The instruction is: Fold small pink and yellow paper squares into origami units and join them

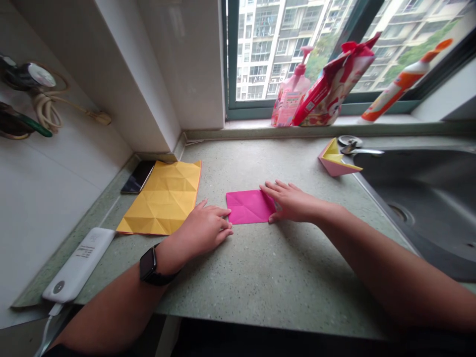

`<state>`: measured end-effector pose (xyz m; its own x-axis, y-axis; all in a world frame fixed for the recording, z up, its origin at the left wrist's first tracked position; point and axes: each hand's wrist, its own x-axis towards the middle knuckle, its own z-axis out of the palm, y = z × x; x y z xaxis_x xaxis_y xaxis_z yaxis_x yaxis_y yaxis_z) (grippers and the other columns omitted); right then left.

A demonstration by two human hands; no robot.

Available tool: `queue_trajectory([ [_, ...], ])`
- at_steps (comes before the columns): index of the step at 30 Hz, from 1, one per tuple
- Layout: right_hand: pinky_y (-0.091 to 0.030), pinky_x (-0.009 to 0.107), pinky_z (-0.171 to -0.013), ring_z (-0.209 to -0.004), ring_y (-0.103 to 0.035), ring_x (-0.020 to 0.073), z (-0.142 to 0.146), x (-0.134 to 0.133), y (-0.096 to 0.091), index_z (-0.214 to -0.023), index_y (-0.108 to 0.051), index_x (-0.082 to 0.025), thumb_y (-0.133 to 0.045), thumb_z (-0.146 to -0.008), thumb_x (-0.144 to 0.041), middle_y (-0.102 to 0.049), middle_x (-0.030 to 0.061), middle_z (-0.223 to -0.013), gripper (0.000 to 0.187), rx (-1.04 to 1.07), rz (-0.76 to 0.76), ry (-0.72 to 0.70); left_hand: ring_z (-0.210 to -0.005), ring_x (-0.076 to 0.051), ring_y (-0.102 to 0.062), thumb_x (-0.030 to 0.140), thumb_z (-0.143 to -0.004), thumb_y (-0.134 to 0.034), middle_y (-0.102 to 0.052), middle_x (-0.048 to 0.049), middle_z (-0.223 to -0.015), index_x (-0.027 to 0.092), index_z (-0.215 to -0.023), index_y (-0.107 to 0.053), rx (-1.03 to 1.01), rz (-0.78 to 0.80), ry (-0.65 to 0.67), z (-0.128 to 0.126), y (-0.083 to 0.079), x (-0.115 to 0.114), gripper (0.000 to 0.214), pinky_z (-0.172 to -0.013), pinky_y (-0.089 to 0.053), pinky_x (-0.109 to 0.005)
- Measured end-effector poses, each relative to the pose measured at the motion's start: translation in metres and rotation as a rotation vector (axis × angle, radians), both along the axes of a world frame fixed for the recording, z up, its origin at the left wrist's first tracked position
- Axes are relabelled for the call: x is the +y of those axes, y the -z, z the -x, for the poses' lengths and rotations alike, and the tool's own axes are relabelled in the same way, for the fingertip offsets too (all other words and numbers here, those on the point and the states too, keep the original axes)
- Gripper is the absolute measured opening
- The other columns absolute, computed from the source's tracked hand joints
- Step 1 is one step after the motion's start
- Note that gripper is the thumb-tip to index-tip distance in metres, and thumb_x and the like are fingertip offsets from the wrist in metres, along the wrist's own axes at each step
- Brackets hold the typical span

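A folded magenta paper rectangle, creased across its face, lies flat on the counter between my hands. My left hand rests at its left edge, fingertips touching the lower left corner and the fingers loosely stretched. At the right end of the paper is my right hand, with fingers spread along the top right corner and the thumb near the bottom right one. Left of my left hand lie yellow paper sheets with many fold creases and an orange-red underside showing at the edge.
A pink and yellow folded paper piece stands beside the steel sink and its faucet. A phone and a white power bank with a cable are at left. Bottles and a red bag line the windowsill.
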<state>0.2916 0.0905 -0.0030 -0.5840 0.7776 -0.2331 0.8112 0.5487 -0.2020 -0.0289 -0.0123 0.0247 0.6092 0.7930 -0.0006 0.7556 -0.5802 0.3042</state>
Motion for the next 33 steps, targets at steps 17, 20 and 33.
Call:
queue_trajectory([
  [17,-0.039,0.066,-0.127,-0.161,-0.041,0.0491,-0.010,0.005,-0.003,-0.173,-0.042,-0.026,-0.089,-0.076,-0.059,-0.043,0.0201,-0.176,0.113,-0.018,-0.039,0.028,-0.114,-0.030,-0.073,0.025,-0.105,-0.067,-0.081,-0.0130,-0.122,0.018,-0.126,-0.075,-0.110,-0.151,-0.108,-0.006,0.016,0.016,0.024,-0.111,-0.054,-0.053],
  [20,-0.039,0.063,-0.127,-0.159,-0.044,0.0480,-0.009,0.004,-0.003,-0.171,-0.046,-0.027,-0.091,-0.075,-0.057,-0.046,0.0198,-0.174,0.111,-0.010,-0.053,0.027,-0.139,-0.034,-0.062,0.032,-0.105,-0.068,-0.070,-0.0179,-0.148,0.016,-0.147,-0.065,-0.113,-0.180,-0.141,-0.010,0.027,0.022,0.045,-0.121,-0.048,-0.056],
  [33,-0.050,0.057,-0.118,-0.147,-0.058,0.0464,-0.007,0.005,-0.009,-0.164,-0.058,-0.030,-0.094,-0.073,-0.052,-0.062,0.0171,-0.161,0.100,0.041,-0.064,0.005,-0.153,-0.036,-0.051,0.039,-0.103,-0.071,-0.056,-0.0189,-0.163,0.020,-0.164,-0.046,-0.182,-0.070,-0.189,-0.008,0.038,0.026,0.069,-0.130,-0.040,-0.060],
])
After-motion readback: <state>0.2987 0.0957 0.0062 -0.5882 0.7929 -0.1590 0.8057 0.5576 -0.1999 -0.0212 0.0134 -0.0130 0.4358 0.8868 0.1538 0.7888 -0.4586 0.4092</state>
